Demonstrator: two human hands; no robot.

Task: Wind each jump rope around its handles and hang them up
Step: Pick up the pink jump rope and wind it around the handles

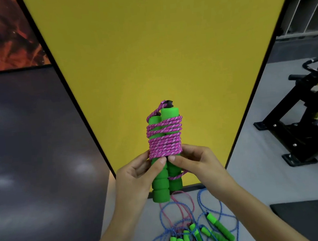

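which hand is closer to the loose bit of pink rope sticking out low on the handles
Right. The right hand is right next to the loose pink rope; the left hand grips the green handles on their other side.

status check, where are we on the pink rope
Left hand and right hand both grip the green handles, thumbs just below the coils. Pink rope wound round them, tail loose, not hung yet. Other ropes unwound on the floor.

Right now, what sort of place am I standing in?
Likely a gym or fitness room: a black exercise machine at right, a dark floor mat, and loose jump ropes lying on the grey floor.
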